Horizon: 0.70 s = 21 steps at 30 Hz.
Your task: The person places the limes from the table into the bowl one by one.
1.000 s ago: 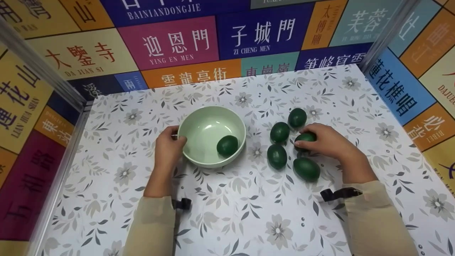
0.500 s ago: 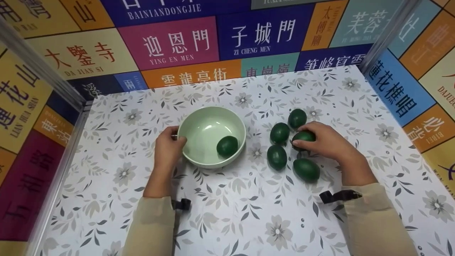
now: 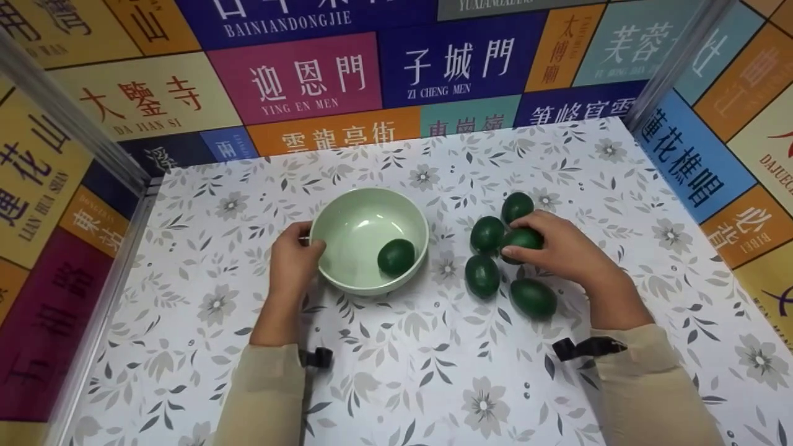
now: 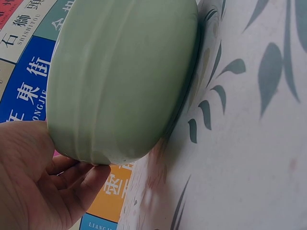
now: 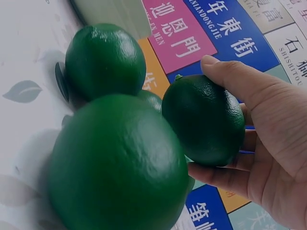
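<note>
My left hand point(image 3: 292, 263) grips the left rim of a pale green bowl point(image 3: 344, 226), thumb over the edge and fingers against the outside, as the left wrist view also shows. One dark green lime point(image 3: 396, 257) lies inside, toward the bowl's right wall. Right of the bowl, my right hand point(image 3: 570, 254) holds another lime point(image 5: 204, 120) between thumb and fingers; a small stem nub shows on it in the right wrist view. Around it lie more limes: one behind point(image 3: 517, 205), one to the left point(image 3: 487, 234), one front left point(image 3: 482, 275) and one in front point(image 3: 533, 298).
A white tablecloth point(image 3: 396, 371) with grey flowers and leaves covers the table. Upright panels point(image 3: 297, 77) with coloured blocks of lettering stand along the back and both sides. Each sleeve end has a black wrist mount point(image 3: 319, 357).
My right hand has shifted a little to the left with its lime, closer to the neighbouring limes. The left hand and bowl have stayed in place.
</note>
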Tool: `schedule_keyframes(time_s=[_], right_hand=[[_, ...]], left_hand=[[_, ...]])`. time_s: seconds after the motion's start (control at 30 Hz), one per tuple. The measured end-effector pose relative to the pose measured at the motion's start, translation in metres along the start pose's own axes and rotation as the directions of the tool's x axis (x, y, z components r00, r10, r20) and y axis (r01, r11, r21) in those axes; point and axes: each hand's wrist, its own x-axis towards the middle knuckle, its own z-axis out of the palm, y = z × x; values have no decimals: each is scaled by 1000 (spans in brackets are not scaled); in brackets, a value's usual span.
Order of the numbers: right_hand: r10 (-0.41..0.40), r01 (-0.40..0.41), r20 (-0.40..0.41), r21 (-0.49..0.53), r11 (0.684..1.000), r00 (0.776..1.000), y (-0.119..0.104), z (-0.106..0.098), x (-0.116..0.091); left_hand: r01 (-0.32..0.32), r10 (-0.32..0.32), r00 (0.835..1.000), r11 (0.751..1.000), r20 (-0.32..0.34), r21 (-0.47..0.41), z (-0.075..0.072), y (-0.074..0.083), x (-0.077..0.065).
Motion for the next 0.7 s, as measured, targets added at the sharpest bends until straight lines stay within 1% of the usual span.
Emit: schedule_keyframes(time_s=[0.13, 0.43, 0.7], right_hand=[[-24, 25, -12, 16, 1000, 1000, -6, 2, 0], [-55, 55, -44, 20, 998, 998, -18, 5, 4], [-116, 117, -86, 7, 993, 990, -31, 9, 10]], left_hand=[[11, -11, 1000, 1000, 4, 2, 0, 0, 1], [-9, 9, 1000, 1000, -4, 2, 0, -1, 1], [-13, 13, 1000, 1000, -4, -6, 0, -2, 1]])
